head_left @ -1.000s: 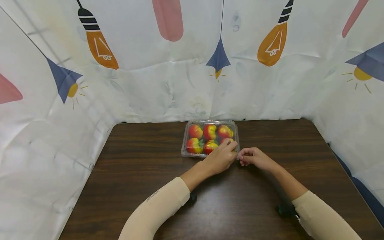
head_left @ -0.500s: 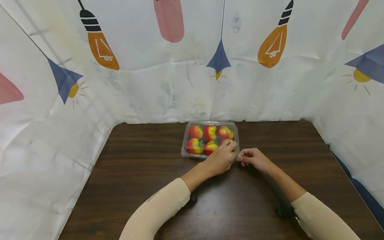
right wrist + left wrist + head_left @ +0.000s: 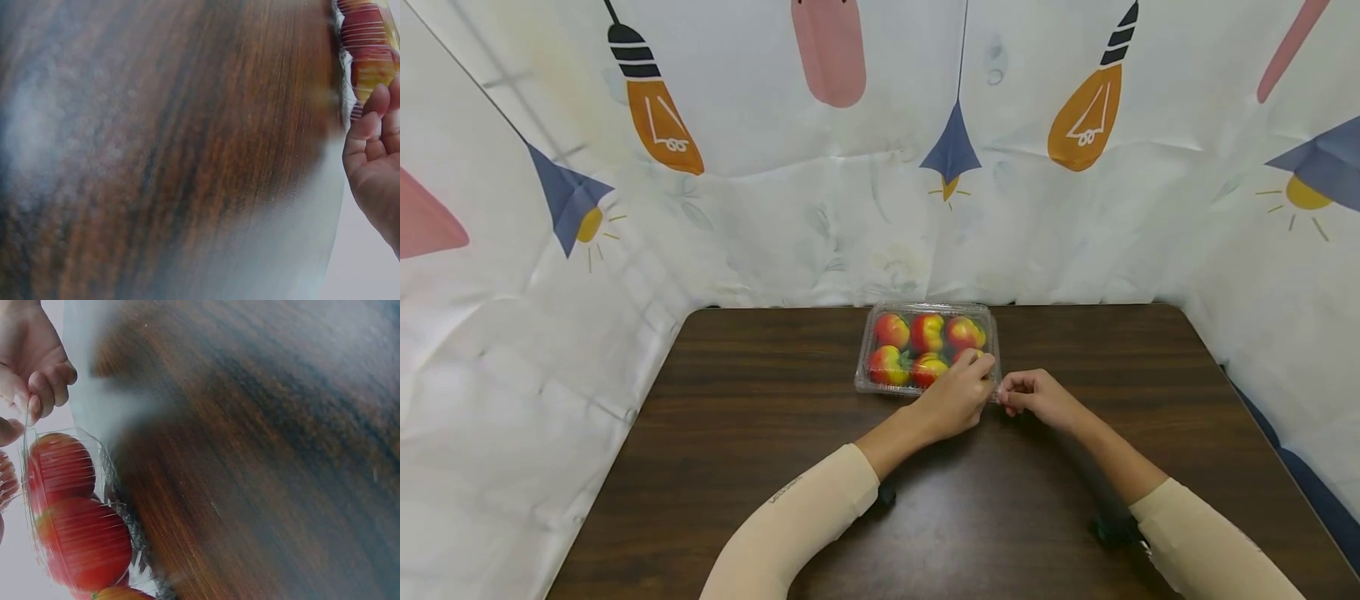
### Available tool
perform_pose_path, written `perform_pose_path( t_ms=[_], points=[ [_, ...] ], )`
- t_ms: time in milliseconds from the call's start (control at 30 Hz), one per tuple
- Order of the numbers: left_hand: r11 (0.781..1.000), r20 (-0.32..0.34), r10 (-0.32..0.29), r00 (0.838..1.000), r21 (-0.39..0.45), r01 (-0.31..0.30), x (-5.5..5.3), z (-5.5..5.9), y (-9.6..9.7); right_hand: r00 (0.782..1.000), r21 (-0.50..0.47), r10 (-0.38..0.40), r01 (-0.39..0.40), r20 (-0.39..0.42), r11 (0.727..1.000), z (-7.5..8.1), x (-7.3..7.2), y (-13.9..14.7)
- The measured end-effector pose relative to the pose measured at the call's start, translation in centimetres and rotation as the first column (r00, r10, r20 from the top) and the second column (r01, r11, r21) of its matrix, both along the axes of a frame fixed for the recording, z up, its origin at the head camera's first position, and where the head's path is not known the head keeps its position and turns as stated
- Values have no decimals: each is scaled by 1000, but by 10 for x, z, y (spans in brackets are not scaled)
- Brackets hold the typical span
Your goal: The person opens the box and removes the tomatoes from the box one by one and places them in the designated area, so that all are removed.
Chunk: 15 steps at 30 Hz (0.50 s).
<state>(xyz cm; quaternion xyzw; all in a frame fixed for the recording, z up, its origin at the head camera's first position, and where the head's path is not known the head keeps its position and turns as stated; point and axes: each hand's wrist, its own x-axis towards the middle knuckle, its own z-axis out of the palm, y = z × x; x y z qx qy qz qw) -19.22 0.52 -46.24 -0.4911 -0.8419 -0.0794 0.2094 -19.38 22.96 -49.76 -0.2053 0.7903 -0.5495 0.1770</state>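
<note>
A clear plastic clamshell box (image 3: 867,354) sits near the table's far edge. Several red-and-yellow round fruits (image 3: 888,365) show through its lid. My left hand (image 3: 953,396) reaches over the front right corner, its curled fingers gripping the box's edge and covering part of one fruit. At that same corner, my right hand (image 3: 1037,398) pinches the rim between thumb and fingers. In the left wrist view, the fingertips of the right hand (image 3: 40,369) hold the thin plastic edge beside the ridged wall. The right wrist view catches the right hand (image 3: 381,156) against the box.
The dark wood-grain table (image 3: 760,433) spreads in front of the box and to both sides. Behind it hangs a white curtain (image 3: 760,225) printed with lamps and bulbs, which also runs along the left and right sides.
My right fingers have closed in slightly at the box's corner. Both hands otherwise keep their places, and the box stays put; the head view shifts a little.
</note>
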Motion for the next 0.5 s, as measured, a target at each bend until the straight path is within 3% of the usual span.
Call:
perform_pose_path(
  t_ms=[267,500],
  points=[
    [1000,-4,-5,1000,12,5,-1,-1,1,1000,19,-5,5,-2,1000,2,0,0],
    [999,60,-10,998,33,8,-1,3,-1,1000,32,14,-14,-16,999,0,1,1]
  ],
)
